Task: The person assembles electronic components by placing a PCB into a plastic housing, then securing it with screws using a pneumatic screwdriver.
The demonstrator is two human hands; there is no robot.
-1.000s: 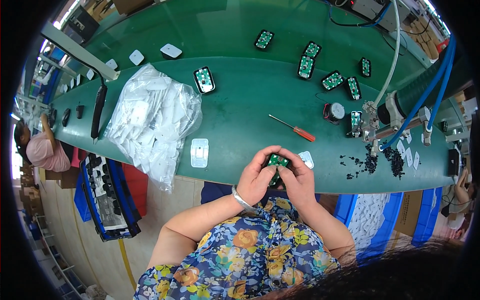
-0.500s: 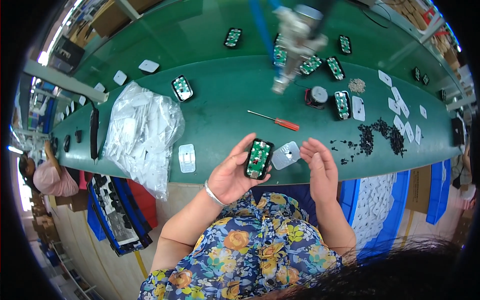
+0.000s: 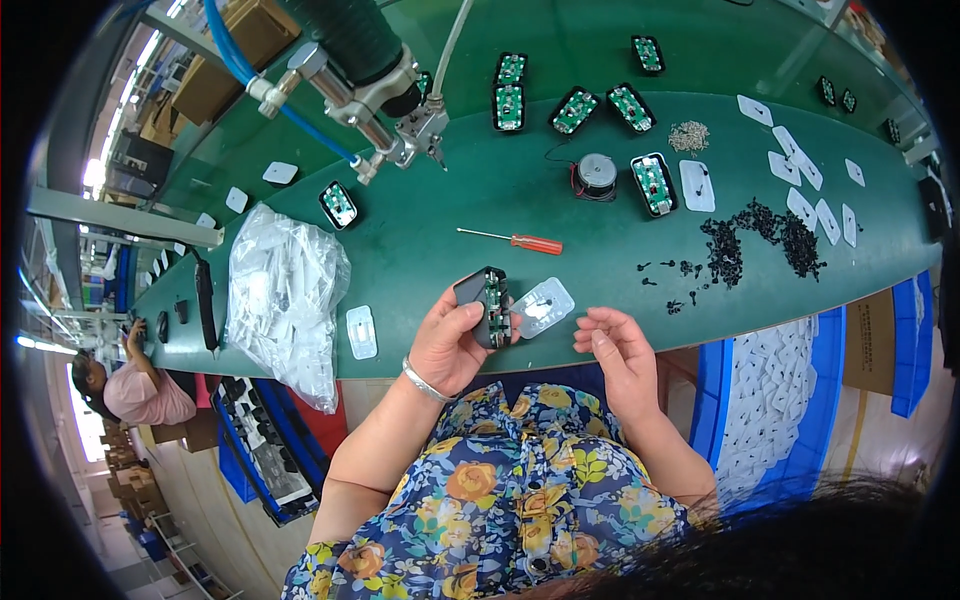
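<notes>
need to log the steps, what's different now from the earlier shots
The right hand has let go of the black-cased circuit board and moved off rightward; the left hand still holds it, now turned more edge-on. The red screwdriver and pale plate stayed put.

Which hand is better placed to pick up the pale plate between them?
Likely the right hand: it looks empty, part open and close beside the pale plate. The left hand is occupied, gripping the black case.
</notes>
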